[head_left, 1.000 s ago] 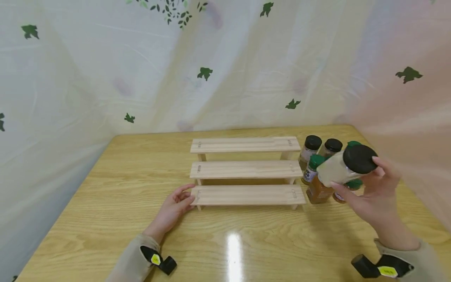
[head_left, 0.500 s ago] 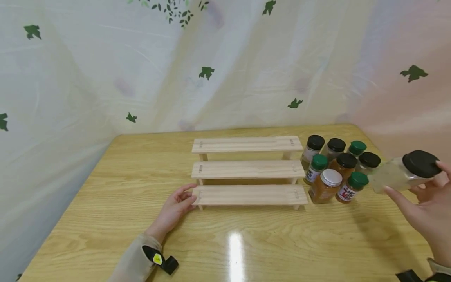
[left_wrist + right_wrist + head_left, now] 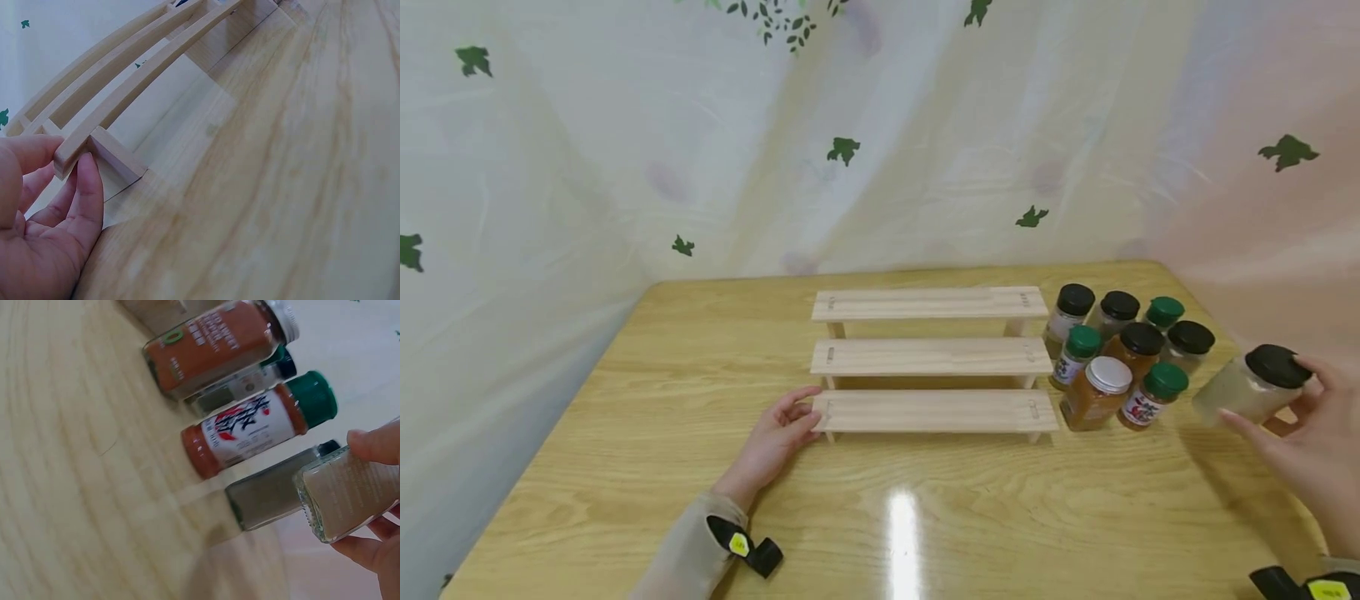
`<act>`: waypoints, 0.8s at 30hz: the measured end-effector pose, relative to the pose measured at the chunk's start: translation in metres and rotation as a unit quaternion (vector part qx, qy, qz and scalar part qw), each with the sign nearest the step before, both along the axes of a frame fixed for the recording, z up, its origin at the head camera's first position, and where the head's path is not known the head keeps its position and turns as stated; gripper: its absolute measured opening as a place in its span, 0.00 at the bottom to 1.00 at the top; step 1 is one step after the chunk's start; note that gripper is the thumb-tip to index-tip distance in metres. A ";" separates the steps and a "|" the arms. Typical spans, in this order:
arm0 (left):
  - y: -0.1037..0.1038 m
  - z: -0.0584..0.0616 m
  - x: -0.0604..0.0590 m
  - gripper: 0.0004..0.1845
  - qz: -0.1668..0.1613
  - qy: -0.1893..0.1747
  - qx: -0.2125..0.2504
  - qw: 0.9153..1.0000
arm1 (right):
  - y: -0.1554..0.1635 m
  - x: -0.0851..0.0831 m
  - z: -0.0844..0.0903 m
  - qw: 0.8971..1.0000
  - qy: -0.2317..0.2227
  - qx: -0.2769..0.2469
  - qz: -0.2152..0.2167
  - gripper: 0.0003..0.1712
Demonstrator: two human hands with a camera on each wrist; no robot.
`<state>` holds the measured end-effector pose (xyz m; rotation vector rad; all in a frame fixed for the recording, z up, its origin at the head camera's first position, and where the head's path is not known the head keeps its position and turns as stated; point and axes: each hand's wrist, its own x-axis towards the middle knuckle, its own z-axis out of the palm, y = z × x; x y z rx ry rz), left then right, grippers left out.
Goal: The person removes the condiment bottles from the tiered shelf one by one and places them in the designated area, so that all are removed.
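The right hand (image 3: 1311,450) grips a pale-filled spice jar (image 3: 1247,387) with a black lid, held tilted above the table (image 3: 625,467) at the near right, just right of the jar cluster (image 3: 1123,358). The left hand (image 3: 775,442) rests on the table, fingers relaxed, fingertips (image 3: 87,181) touching the left end of the lowest step of the wooden tiered rack (image 3: 932,358). Farther right of the rack stand eight jars with black, green and white lids.

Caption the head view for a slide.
Right hand holds a black-lidded pale spice jar beside eight clustered jars; left hand touches the three-tier wooden rack.
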<state>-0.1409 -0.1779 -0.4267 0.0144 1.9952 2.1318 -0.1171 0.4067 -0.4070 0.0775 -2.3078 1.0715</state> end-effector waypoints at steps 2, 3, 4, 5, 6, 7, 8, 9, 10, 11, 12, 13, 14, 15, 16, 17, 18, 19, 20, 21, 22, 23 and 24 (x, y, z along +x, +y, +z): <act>0.000 0.000 -0.001 0.27 0.000 -0.002 0.001 1.000 | -0.003 0.000 -0.002 1.000 -0.007 -0.002 0.027 0.59; 0.000 0.000 -0.001 0.27 0.000 -0.002 0.003 1.000 | -0.005 0.001 -0.002 0.999 -0.012 -0.004 0.040 0.59; 0.000 0.001 -0.001 0.27 0.000 -0.003 0.003 1.000 | -0.009 0.002 -0.002 0.999 -0.017 -0.010 0.048 0.59; -0.001 0.001 -0.001 0.27 -0.001 -0.004 0.004 1.000 | -0.012 0.003 -0.001 0.998 -0.024 -0.012 0.054 0.59; -0.001 0.001 -0.001 0.27 -0.002 -0.004 0.004 1.000 | -0.015 0.003 -0.001 0.998 -0.028 -0.010 0.057 0.59; -0.001 0.001 0.000 0.27 -0.002 -0.003 0.005 1.000 | -0.018 0.004 -0.002 0.998 -0.030 -0.006 0.058 0.60; -0.001 0.001 0.000 0.27 -0.001 -0.003 0.005 1.000 | -0.020 0.004 -0.002 0.998 -0.036 -0.003 0.060 0.60; -0.001 0.002 0.001 0.27 -0.001 -0.002 0.005 1.000 | -0.023 0.004 -0.002 0.997 -0.039 0.000 0.063 0.60; -0.001 0.001 0.000 0.27 -0.003 -0.002 0.003 1.000 | -0.024 0.005 -0.004 0.997 -0.042 0.001 0.063 0.59; -0.001 0.001 0.000 0.27 -0.004 -0.001 0.001 1.000 | -0.024 0.006 -0.005 0.997 -0.048 0.002 0.063 0.59; -0.001 0.001 0.000 0.27 -0.003 -0.002 -0.002 1.000 | -0.025 0.007 -0.006 0.996 -0.053 0.003 0.065 0.59; -0.001 0.001 0.001 0.27 -0.001 -0.002 -0.005 1.000 | -0.025 0.007 -0.007 0.996 -0.060 0.004 0.067 0.59; -0.002 0.001 0.001 0.26 0.001 -0.004 -0.006 1.000 | -0.025 0.007 -0.008 0.995 -0.068 0.003 0.070 0.58; -0.002 0.001 0.002 0.26 0.002 -0.004 -0.008 1.000 | -0.025 0.006 -0.009 0.995 -0.073 0.003 0.070 0.58; -0.003 0.001 0.002 0.26 0.001 -0.004 -0.010 1.000 | -0.025 0.005 -0.010 0.995 -0.076 0.004 0.071 0.59; -0.003 0.001 0.003 0.26 0.002 -0.005 -0.012 1.000 | -0.025 0.005 -0.010 0.994 -0.080 0.004 0.071 0.59; -0.004 0.001 0.003 0.27 0.002 -0.005 -0.011 1.000 | -0.025 0.004 -0.010 0.994 -0.086 0.004 0.069 0.59; -0.004 0.001 0.003 0.27 0.000 -0.004 -0.009 1.000 | -0.025 0.003 -0.011 0.994 -0.087 0.003 0.067 0.59; -0.004 0.001 0.002 0.27 -0.002 -0.004 -0.006 1.000 | -0.024 0.003 -0.010 0.994 -0.092 0.002 0.064 0.58; -0.003 0.000 0.002 0.27 -0.005 -0.003 -0.005 1.000 | -0.024 0.003 -0.010 0.994 -0.094 0.003 0.059 0.58; -0.003 0.000 0.001 0.27 -0.007 -0.002 -0.004 1.000 | -0.023 0.003 -0.010 0.994 -0.098 0.001 0.054 0.58; -0.002 0.000 0.000 0.27 -0.008 -0.002 -0.002 1.000 | -0.022 0.003 -0.009 0.993 -0.104 0.003 0.047 0.57; -0.002 -0.001 -0.002 0.27 -0.009 -0.002 -0.001 1.000 | -0.021 0.004 -0.009 0.993 -0.112 0.005 0.040 0.57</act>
